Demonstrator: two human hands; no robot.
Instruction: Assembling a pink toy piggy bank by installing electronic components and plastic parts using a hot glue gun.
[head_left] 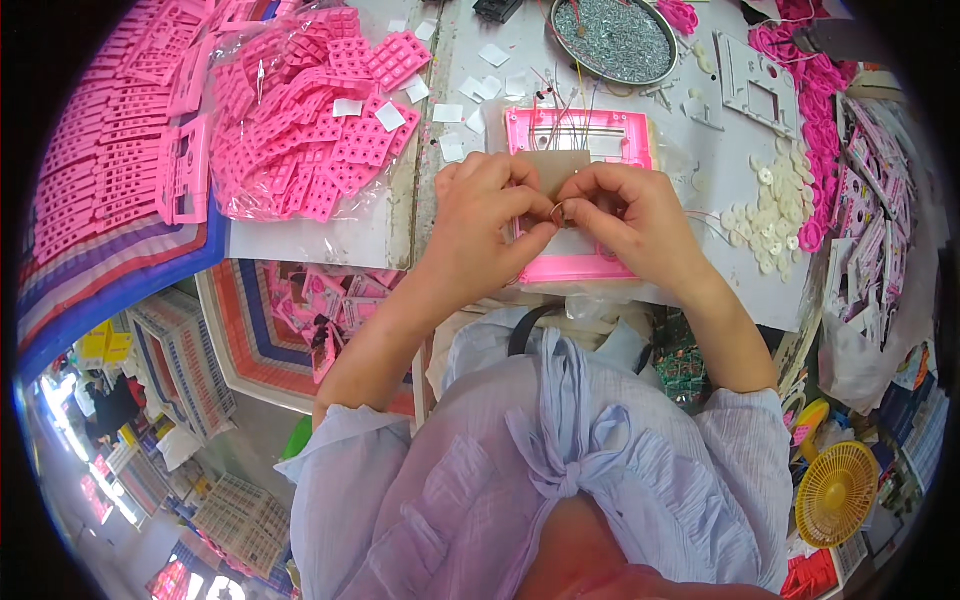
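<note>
In front of me on the table lies an open pink plastic casing (580, 268), its far part holding silvery strips. A brown board (558, 162) rests across it, and several thin wires (566, 118) stick up at its far side. Above the casing, my left hand (482, 220) is closed in a pinch of thumb and forefinger. My right hand (640, 215) pinches close beside it, fingertips nearly meeting. Between them shows a thin wire (556, 210), partly hidden by the fingers. My palms cover much of the casing's middle.
Left of the hands sits a plastic bag of pink keypad pieces (310, 120), beside stacked pink panels (110, 130). A round tray of small screws (620, 40) stands at the back. White discs (775, 205) and a grey frame (757, 85) lie right. White paper bits (448, 113) are scattered.
</note>
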